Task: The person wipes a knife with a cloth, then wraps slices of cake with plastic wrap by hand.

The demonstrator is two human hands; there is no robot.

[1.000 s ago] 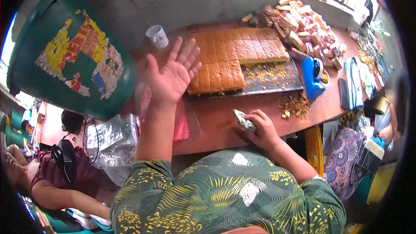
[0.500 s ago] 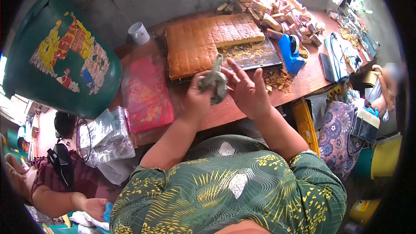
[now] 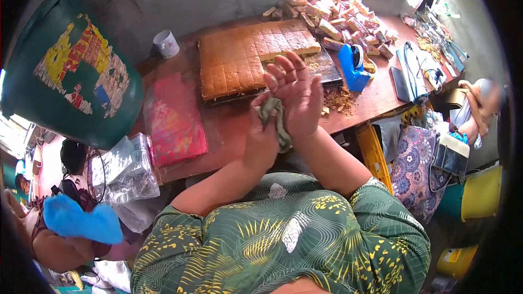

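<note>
My left hand [image 3: 263, 136] is closed on a crumpled grey-green cloth [image 3: 281, 125], pressing it against the base of my right palm. My right hand [image 3: 299, 98] is raised with the palm up and its fingers apart, the cloth touching its side. Behind both hands a brown sheet cake [image 3: 229, 65], scored into bars, lies on a dark tray [image 3: 331, 71]. Part of the tray's right side shows crumbs where the cake is cut away. A pink-red patterned sheet [image 3: 177, 122] under clear plastic lies left of my hands.
Wrapped bars [image 3: 348, 19] are piled at the back right, near a blue tape dispenser [image 3: 353, 71] and crumbs [image 3: 340, 100]. A white mug [image 3: 166, 44] stands by a large green bin [image 3: 81, 71]. Another person's arm [image 3: 60, 250] and blue cloth [image 3: 81, 220] are at lower left.
The cloth passed from my right hand to my left, and both hands came together. It now lies against my right palm. The view shifted; a blue cloth rose beside the other person.
</note>
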